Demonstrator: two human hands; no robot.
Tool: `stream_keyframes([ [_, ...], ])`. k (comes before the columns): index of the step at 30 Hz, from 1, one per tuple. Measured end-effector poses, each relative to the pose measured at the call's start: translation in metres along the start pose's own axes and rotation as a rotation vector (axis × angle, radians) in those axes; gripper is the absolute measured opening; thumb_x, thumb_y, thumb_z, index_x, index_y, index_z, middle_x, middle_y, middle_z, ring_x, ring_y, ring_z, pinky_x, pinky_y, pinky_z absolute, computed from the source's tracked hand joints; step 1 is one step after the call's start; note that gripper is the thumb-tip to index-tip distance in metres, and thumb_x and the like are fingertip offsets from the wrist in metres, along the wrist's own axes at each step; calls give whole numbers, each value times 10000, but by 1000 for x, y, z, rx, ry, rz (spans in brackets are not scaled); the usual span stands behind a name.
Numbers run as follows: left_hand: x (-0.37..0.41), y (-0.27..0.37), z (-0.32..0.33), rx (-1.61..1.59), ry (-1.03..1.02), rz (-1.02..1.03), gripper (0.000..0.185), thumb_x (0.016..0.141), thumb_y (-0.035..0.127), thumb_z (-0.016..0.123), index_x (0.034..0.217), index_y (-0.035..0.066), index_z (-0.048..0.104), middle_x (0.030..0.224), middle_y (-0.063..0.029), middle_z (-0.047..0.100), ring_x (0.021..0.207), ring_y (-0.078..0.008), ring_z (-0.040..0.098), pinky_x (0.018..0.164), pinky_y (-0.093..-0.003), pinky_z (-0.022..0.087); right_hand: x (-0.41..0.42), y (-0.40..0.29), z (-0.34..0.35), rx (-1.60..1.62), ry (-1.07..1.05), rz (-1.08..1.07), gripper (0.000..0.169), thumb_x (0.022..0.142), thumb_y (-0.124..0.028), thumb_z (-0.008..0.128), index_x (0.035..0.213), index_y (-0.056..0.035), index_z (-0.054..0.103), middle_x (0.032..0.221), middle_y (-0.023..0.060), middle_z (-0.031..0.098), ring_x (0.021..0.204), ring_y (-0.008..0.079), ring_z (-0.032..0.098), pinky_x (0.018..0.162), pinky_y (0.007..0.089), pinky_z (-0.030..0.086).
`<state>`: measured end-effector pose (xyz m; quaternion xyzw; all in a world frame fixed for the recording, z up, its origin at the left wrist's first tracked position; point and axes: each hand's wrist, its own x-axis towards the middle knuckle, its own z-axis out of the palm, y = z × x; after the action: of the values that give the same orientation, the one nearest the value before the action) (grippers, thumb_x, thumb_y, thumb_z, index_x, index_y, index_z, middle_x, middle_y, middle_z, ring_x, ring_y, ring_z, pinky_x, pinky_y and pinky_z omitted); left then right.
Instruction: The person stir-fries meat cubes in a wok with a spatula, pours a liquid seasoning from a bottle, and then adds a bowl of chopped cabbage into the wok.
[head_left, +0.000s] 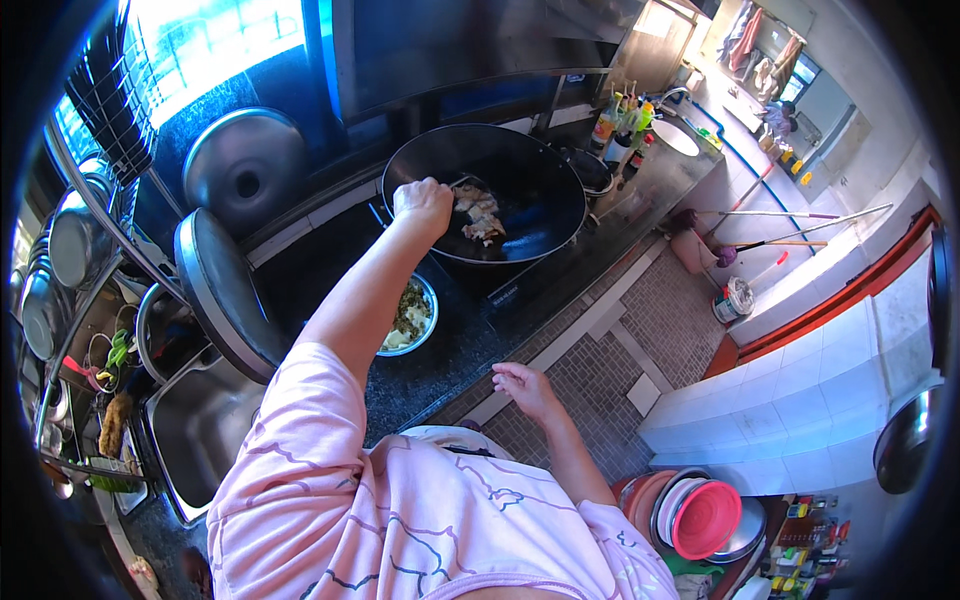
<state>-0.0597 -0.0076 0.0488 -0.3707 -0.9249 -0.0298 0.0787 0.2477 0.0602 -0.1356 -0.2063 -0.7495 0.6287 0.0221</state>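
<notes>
My left hand (424, 204) is closed around the handle of a metal cooking utensil (466, 180), probably a spatula, over a large black wok (540, 202). Most of the utensil is hidden by the hand and the food. Browned pieces of food (478, 214) lie in the left part of the wok. Below my left forearm, a metal bowl (433, 315) holds chopped green and pale food (407, 319); the arm covers part of it. My right hand (527, 390) hangs in front of the counter edge, fingers loosely bent and apart, with nothing in it.
A big lid (217, 292) leans beside the sink (202, 427); another lid (244, 172) stands against the window. Sauce bottles (622, 127) stand beyond the wok on the dark counter (457, 360). Stacked basins (705, 517) sit behind my right arm. Mops (724, 255) lean at the far wall.
</notes>
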Motion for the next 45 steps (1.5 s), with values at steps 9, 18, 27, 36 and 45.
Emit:
stream_keyframes([
  [9, -126, -8, -1, -174, 9, 68, 639, 808, 36, 657, 1407, 107, 449, 1060, -188, 590, 878, -355, 679, 698, -437, 549, 57, -102, 33, 490, -134, -122, 405, 1033, -323, 479, 1318, -41, 543, 1097, 70, 660, 1008, 170, 637, 900, 325, 497],
  [18, -174, -9, 6, -841, -67, 259, 781, 877, 192, 659, 1531, 171, 232, 1177, -240, 595, 943, -387, 667, 815, -451, 554, 106, -136, 30, 714, -41, 77, 182, 967, -195, 586, 1032, -26, 606, 866, 63, 656, 765, 174, 683, 676, 314, 571],
  [27, -193, -41, 11, -897, -89, 284, 546, 934, 129, 648, 1438, 149, 439, 1085, -125, 630, 816, -194, 658, 715, -308, 566, 107, -273, -145, -1530, -88, -170, 304, 862, -194, 584, 1152, -163, 668, 1057, 140, 688, 1008, 346, 645, 872, 442, 520],
  [36, -196, -57, 15, -813, -174, 147, 482, 923, 115, 649, 1383, 117, 504, 1171, -154, 640, 1034, -289, 665, 845, -361, 555, 130, -326, -86, -2011, -226, -26, 255, 783, -45, 589, 954, -132, 756, 976, 130, 721, 975, 311, 681, 818, 421, 549],
  [45, -178, -65, 7, -733, -173, 120, 428, 950, 187, 619, 1358, 93, 533, 1175, -177, 640, 1081, -317, 642, 913, -401, 524, 176, -322, -109, -1735, 29, -96, 288, 819, -50, 579, 1043, -132, 741, 1077, 115, 706, 1040, 316, 659, 873, 418, 534],
])
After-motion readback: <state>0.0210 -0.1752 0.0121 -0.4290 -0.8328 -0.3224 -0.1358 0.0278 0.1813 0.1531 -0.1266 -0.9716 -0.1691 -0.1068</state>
